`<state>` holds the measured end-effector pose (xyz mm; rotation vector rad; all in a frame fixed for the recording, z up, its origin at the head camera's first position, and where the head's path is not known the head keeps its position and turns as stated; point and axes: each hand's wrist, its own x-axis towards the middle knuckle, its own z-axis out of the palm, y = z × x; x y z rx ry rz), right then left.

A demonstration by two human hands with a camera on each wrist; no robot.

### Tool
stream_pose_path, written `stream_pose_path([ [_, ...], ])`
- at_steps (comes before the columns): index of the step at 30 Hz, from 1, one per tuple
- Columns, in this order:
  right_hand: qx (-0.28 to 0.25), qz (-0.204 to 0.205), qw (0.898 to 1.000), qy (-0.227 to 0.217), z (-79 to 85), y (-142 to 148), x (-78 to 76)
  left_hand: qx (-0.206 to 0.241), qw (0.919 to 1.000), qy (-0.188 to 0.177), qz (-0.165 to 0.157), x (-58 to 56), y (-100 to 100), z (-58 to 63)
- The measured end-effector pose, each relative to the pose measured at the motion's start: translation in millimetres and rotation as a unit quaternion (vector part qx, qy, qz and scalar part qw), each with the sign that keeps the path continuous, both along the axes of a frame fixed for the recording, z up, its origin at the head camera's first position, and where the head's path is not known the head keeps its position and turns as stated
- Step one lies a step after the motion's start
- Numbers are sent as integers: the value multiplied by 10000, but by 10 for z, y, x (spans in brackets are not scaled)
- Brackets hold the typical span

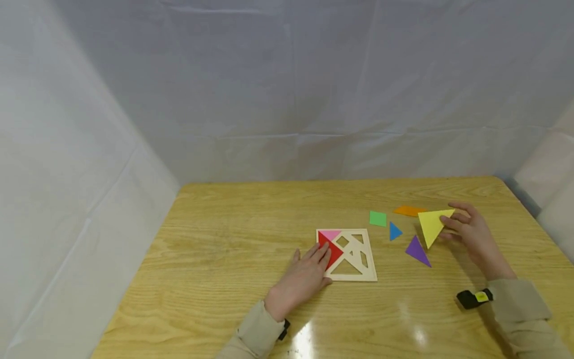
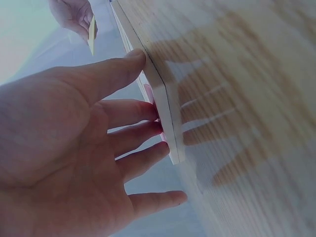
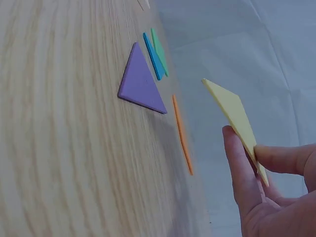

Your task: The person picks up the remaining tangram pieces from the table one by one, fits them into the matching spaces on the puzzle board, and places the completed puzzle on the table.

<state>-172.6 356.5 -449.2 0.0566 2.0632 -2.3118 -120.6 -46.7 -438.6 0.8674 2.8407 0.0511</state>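
- Left hand (image 1: 301, 281): grip not closed on anything, fingers extended, resting on red triangle (image 1: 336, 253); thumb at edge of cutout board (image 1: 371, 272).
- Red triangle at board's left side, pink triangle (image 1: 332, 233) just beside it, far edge.
- Right hand (image 1: 476, 239): grip pinching yellow triangle (image 1: 430, 225) between thumb and fingers, held above counter (image 1: 224, 249).
- On counter, between board and right hand: purple triangle (image 1: 417, 252), blue triangle (image 1: 394, 231), green square (image 1: 377, 218).
- Orange piece (image 1: 407, 211) lies farther back, near yellow in head view.
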Motion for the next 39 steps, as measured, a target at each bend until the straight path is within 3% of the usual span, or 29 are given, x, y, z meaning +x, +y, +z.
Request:
stream_pose_path([
  [10, -701, 13, 9973, -202, -24, -19, 78, -38, 10000, 21, 5, 2, 6, -9],
  [17, -862, 30, 9950, -509, -42, -36, 110, -32, 10000, 42, -3, 5, 5, -10],
  [24, -1179, 304, 9917, -410, -55, -30, 145, -50, 9999, 134, -31, 8, 3, -13],
  [32, -1284, 314, 9901, -469, -55, -45, 171, -70, 9998, 163, -40, 9, 3, -18],
  [39, -1028, 193, 9925, -639, -72, -92, 142, -34, 9998, 193, -71, 12, 2, -18],
])
